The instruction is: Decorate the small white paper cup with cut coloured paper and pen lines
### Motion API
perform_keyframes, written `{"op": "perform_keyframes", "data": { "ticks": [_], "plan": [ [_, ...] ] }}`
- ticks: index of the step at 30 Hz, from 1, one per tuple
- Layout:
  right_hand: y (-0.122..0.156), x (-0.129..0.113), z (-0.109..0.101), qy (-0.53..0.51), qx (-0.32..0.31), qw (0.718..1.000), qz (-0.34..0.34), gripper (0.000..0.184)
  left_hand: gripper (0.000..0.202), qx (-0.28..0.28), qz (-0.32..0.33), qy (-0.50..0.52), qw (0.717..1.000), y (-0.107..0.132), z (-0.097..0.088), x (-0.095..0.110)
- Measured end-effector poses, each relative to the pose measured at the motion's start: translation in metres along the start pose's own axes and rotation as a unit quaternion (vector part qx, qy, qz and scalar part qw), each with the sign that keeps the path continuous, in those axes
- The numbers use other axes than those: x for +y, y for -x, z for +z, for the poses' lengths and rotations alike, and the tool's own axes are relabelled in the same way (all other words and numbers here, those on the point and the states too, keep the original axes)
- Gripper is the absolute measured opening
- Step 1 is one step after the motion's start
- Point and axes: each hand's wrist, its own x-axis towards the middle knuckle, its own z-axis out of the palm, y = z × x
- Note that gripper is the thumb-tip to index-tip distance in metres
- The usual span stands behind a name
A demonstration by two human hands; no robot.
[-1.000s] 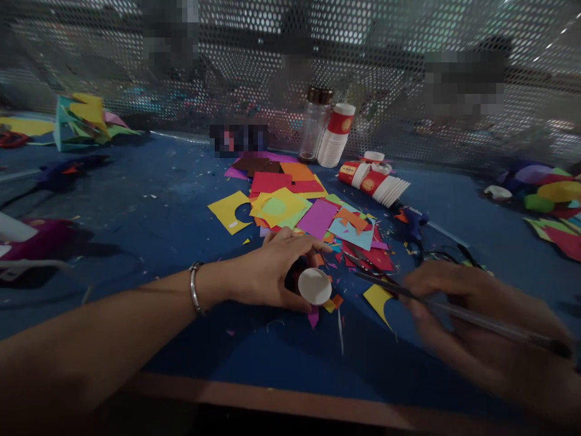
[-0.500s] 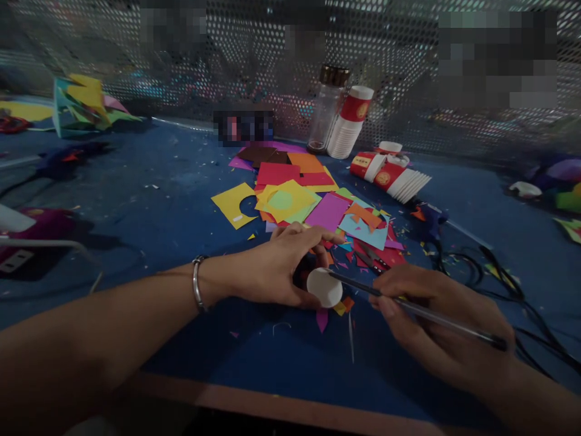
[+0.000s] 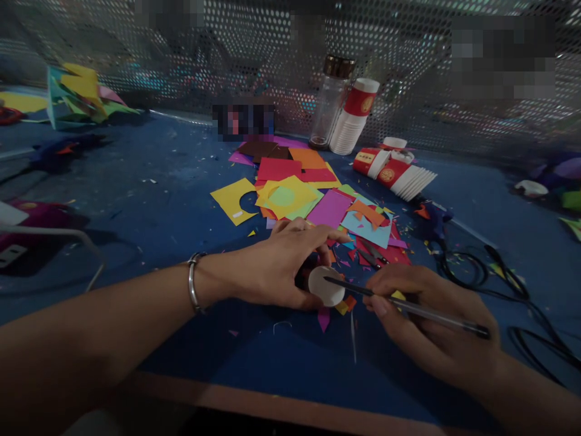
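My left hand [image 3: 285, 266], with a silver bangle on its wrist, is curled around a paper cup [image 3: 327, 287]. The cup's round white base faces me, while its dark red side is mostly hidden behind my fingers and thumb. Pinched in my right hand [image 3: 426, 315] is a pen [image 3: 408, 306] with a clear barrel and black ends. Its tip is at the white base, near the middle. Just beyond the cup lie scissors [image 3: 373, 254] among small coloured paper scraps, and a purple paper piece [image 3: 324, 319] is right below it.
Coloured paper sheets [image 3: 288, 197] cover the table's middle. Behind them stand a glass bottle [image 3: 325, 106] and stacked paper cups [image 3: 351, 124]; more cups [image 3: 393, 172] lie beside these. A glue gun [image 3: 433, 218] with its black cable [image 3: 512, 290] is at right, a power strip [image 3: 31, 233] at left.
The pen's tip has moved from the upper edge of the cup's white base toward its middle, my right hand shifting slightly left. My left hand keeps its hold on the cup.
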Motion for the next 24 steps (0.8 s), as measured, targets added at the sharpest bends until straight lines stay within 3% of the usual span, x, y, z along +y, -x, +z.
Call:
{"op": "perform_keyframes", "data": {
  "ticks": [24],
  "plan": [
    [0.0017,0.0010,0.0062,-0.034,-0.030,0.999,0.010,0.015,0.082,0.013,0.020,-0.006,1.000,0.0012,0.0011,-0.0013]
  ]
}}
